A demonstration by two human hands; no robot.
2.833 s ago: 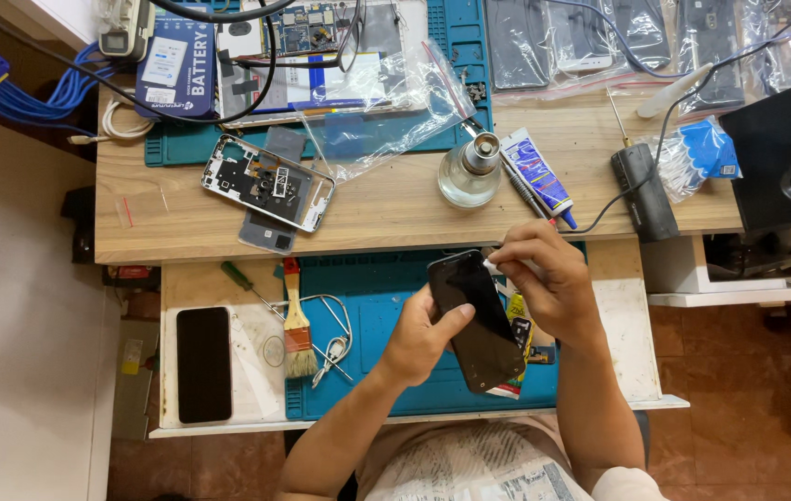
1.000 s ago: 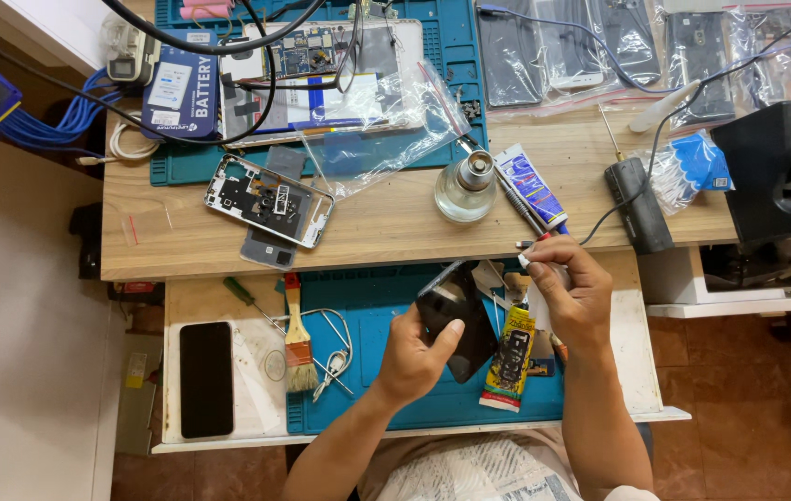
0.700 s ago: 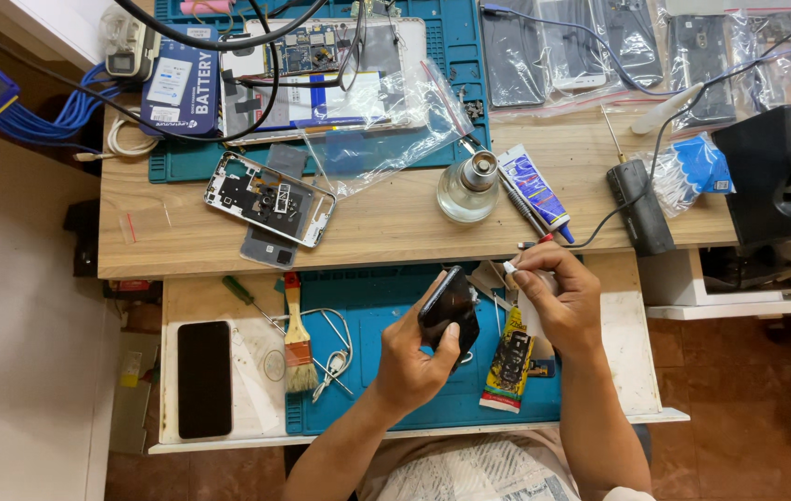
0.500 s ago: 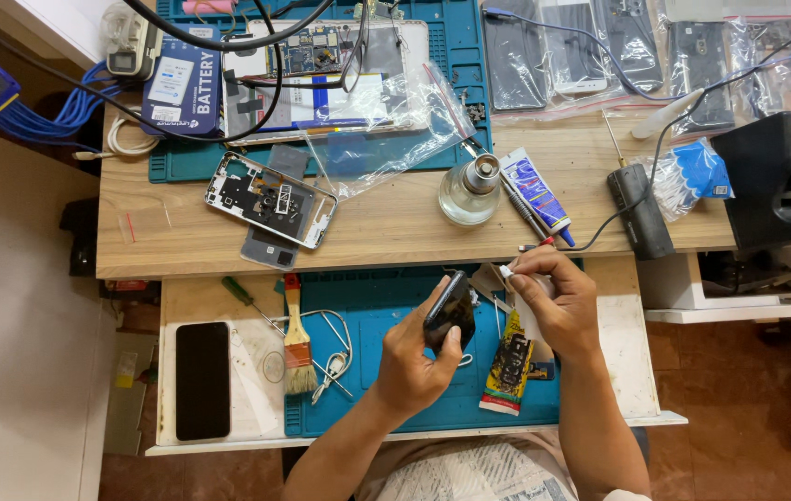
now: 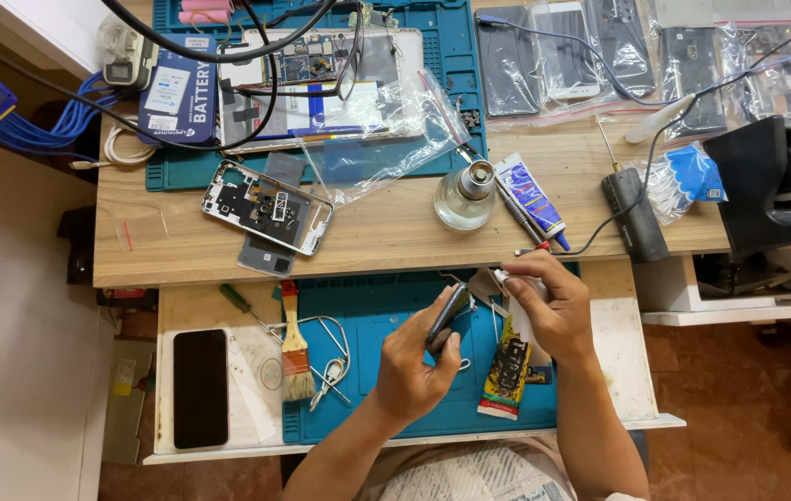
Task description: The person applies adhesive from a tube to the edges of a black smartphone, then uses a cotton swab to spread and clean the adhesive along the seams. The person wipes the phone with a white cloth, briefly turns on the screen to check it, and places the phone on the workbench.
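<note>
We grip the dark phone (image 5: 447, 315) edge-up in our left hand (image 5: 418, 366) above the blue mat (image 5: 367, 306), its long axis slanting toward our right hand (image 5: 553, 311), which pinches a small white piece (image 5: 501, 276) just beside its top end.

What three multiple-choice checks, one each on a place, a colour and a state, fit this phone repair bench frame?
1. Where does the paintbrush lie?
A. On the lower shelf, left of the left hand
B. On the upper mat
C. On the floor

2. What colour is the lower work mat?
A. Red
B. Teal blue
C. White

3. How is the dark phone part held?
A. Lying flat on the mat
B. Raised off the mat, edge-on, in the left hand
C. Sealed in a bag

Answers: 1 A, its bristles rest by the mat's left edge; 2 B, teal shows around the hands; 3 B, the fingers wrap its lower end.
</note>
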